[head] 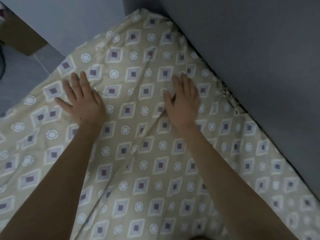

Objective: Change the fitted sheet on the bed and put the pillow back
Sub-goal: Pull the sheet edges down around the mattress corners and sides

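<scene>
Pressing the sheet (142, 167) flat, both hands lie splayed beside a grey wall (251, 49).

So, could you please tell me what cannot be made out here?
Head view only:
Pillow: nowhere in frame.
Mattress: wholly covered by the sheet.
Sheet's hem by the wall: bunched and dark, tuck unclear.
Box, top left: cut off by the edge.

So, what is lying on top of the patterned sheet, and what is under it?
The left hand and the right hand rest flat on the patterned sheet, fingers straight; nothing else shows on it. What lies under it is hidden: the cloth covers everything.
</scene>
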`<act>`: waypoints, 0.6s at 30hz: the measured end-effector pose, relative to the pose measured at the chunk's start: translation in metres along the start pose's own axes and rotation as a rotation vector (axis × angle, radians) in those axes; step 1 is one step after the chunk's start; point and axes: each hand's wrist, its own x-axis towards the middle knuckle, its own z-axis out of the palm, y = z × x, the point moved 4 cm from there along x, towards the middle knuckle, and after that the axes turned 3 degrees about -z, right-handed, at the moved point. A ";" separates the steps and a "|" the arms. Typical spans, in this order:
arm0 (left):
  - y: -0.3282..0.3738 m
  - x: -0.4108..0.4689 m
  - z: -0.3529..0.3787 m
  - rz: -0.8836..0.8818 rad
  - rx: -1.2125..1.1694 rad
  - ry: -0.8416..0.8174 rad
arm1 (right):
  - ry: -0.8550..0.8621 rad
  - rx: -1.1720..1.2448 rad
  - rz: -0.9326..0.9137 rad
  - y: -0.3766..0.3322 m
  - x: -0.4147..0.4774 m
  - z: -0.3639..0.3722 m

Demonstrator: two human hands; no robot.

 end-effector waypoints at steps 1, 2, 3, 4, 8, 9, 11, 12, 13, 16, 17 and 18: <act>0.016 -0.007 -0.003 0.066 -0.057 0.021 | -0.006 -0.042 0.042 0.020 -0.018 -0.009; 0.035 -0.018 -0.005 0.157 -0.111 0.035 | -0.008 -0.078 0.065 0.038 -0.033 -0.017; 0.056 -0.030 -0.006 0.254 -0.155 0.043 | -0.014 -0.108 0.083 0.051 -0.045 -0.023; 0.075 -0.043 -0.005 0.333 -0.192 0.043 | -0.031 -0.123 0.116 0.062 -0.054 -0.028; 0.137 -0.083 0.008 0.495 -0.223 -0.076 | -0.032 -0.147 0.264 0.092 -0.065 -0.045; 0.148 -0.090 0.012 0.524 -0.214 -0.106 | -0.022 -0.151 0.277 0.098 -0.063 -0.048; 0.164 -0.099 0.017 0.543 -0.222 -0.162 | -0.050 -0.144 0.272 0.107 -0.054 -0.052; 0.171 -0.103 0.019 0.551 -0.221 -0.186 | -0.076 -0.138 0.269 0.112 -0.047 -0.051; 0.177 -0.106 0.022 0.564 -0.216 -0.203 | -0.101 -0.133 0.273 0.116 -0.038 -0.052; 0.188 -0.114 0.030 0.635 -0.205 -0.212 | -0.151 -0.130 0.307 0.121 -0.014 -0.054; 0.189 -0.114 0.033 0.655 -0.195 -0.196 | -0.172 -0.120 0.328 0.121 -0.011 -0.053; 0.188 -0.115 0.035 0.669 -0.187 -0.178 | -0.196 -0.099 0.354 0.121 -0.010 -0.052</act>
